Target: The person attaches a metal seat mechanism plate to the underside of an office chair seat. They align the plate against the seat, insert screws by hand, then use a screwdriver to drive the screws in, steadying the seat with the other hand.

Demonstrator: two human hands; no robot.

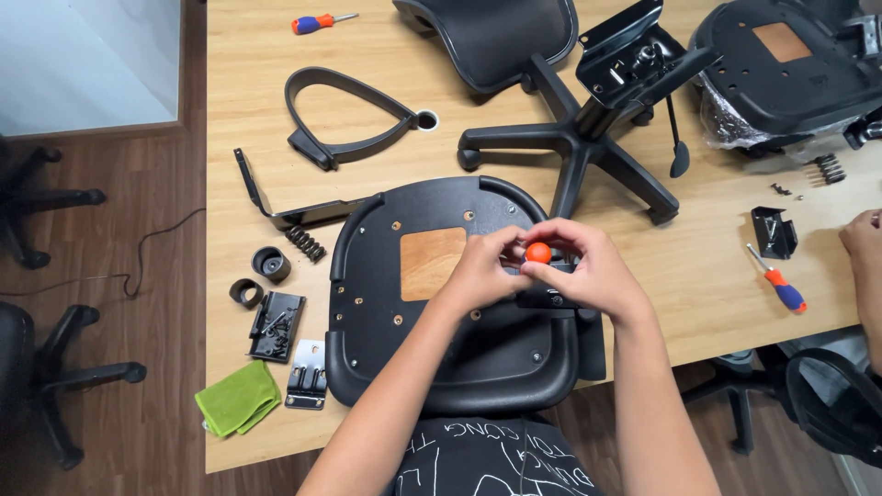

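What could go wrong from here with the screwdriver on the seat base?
1. Both hands, left hand and right hand, bunch around the orange screwdriver handle; a slip might jab a finger.
2. The black seat base overhangs the wooden table edge toward the person, so downward pressure may tip it.
3. The spring and small black rings lie loose beside the base and could get knocked off.

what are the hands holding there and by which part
Both hands, left hand and right hand, grip a screwdriver by its orange handle end; its shaft is hidden above the black seat base.
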